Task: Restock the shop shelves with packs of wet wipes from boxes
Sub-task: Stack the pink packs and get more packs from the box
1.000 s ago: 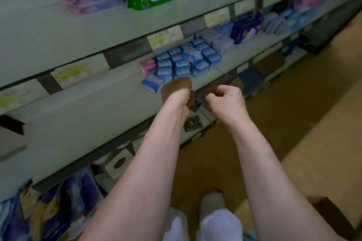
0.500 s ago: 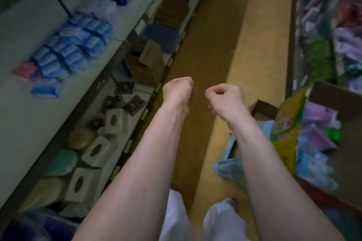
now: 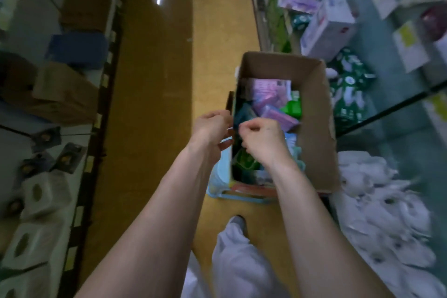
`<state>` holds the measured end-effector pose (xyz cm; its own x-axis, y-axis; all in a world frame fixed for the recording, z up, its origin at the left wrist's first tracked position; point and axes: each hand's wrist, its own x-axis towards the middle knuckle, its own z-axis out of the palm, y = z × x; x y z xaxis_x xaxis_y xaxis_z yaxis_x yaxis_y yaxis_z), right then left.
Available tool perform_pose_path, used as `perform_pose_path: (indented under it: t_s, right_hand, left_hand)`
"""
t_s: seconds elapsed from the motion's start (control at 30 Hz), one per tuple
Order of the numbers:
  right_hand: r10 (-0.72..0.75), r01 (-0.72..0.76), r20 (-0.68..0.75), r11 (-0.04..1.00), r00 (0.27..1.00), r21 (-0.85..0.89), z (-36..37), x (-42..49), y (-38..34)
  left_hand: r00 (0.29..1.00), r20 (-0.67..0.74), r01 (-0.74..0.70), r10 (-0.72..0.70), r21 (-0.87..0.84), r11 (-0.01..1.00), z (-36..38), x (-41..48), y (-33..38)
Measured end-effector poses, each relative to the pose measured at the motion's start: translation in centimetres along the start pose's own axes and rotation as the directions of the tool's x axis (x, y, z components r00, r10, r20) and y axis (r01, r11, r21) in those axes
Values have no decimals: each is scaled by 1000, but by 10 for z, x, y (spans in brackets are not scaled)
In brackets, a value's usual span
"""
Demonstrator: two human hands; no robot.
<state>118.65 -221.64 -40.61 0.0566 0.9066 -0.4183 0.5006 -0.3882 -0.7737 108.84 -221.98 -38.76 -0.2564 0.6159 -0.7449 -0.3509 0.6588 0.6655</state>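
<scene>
Our left hand curled at the left wall of the cardboard box; our right hand curled above the pink and green packs inside. We could not tell whether either gripped anything.

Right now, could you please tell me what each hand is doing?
Left hand: fingers curled at the box rim; grip cannot be told.
Right hand: curled over the packs; whether it holds one cannot be told.

left hand, right hand curled, close together
</scene>
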Motion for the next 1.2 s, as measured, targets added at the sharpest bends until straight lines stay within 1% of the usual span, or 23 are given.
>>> perform_pose_path:
  t_s: [0.1, 0.2, 0.33, 0.43, 0.53, 0.63, 0.67, 0.7, 0.77, 0.8, 0.9, 0.97, 1.0, 1.07, 1.13, 1.2]
  right_hand:
    - [47, -46, -58, 999, 997, 11, -34, 23, 33]
    - [101, -101, -85, 995, 991, 10, -56, 46, 64]
    - [201, -198, -96, 979, 975, 45, -69, 76, 97]
    - [235, -235, -85, 972, 968, 9, -70, 98, 117]
    - [244, -248, -79, 967, 967, -53, -68, 126, 132]
    - [236, -243, -64, 961, 970, -133, -64, 157, 142]
    - [235, -240, -48, 957, 971, -163, -63, 167, 144]
    - [233, -235, -35, 952, 972, -197, -62, 179, 147]
    - [221, -217, -16, 933, 975, -288, -64, 192, 147]
    - [215, -204, -4, 918, 977, -340, -64, 200, 148]
    - [179, -149, 19, 869, 984, -471, -61, 217, 153]
    - [154, -123, 12, 835, 988, -537, -58, 226, 160]
    - [143, -115, 6, 820, 990, -561, -56, 230, 164]
    - [119, -93, 4, 796, 993, -598, -54, 240, 172]
    - [104, -65, 25, 777, 994, -626, -51, 248, 180]
    - [86, -32, 47, 740, 995, -672, -47, 254, 187]
  left_hand:
    - [999, 27, 32, -32, 8, 999, 44, 10, -11]
    - [997, 44, 58, -60, 50, 997, 70, 29, -25]
    - [993, 6, 119, -121, 146, 982, 90, 64, -45]
    - [988, -12, 155, -156, 234, 960, 105, 91, -56]
    - [991, -30, 131, -128, 313, 941, 119, 124, -65]
    - [1000, -4, 24, -25, 453, 891, 133, 153, -68]
    - [999, 10, -40, 41, 513, 857, 137, 163, -68]
    - [993, 27, -106, 112, 587, 803, 140, 175, -68]
    - [965, 81, -230, 250, 724, 650, 145, 190, -64]
    - [948, 116, -273, 297, 774, 571, 148, 199, -62]
    - [894, 218, -362, 391, 866, 345, 158, 226, -57]
    - [877, 255, -367, 407, 902, 227, 165, 243, -55]
    - [876, 263, -360, 404, 915, 185, 168, 251, -55]
    - [878, 275, -351, 392, 927, 134, 172, 266, -59]
    - [872, 285, -357, 398, 926, 120, 174, 277, -64]
    - [853, 286, -366, 436, 924, 108, 174, 284, -67]
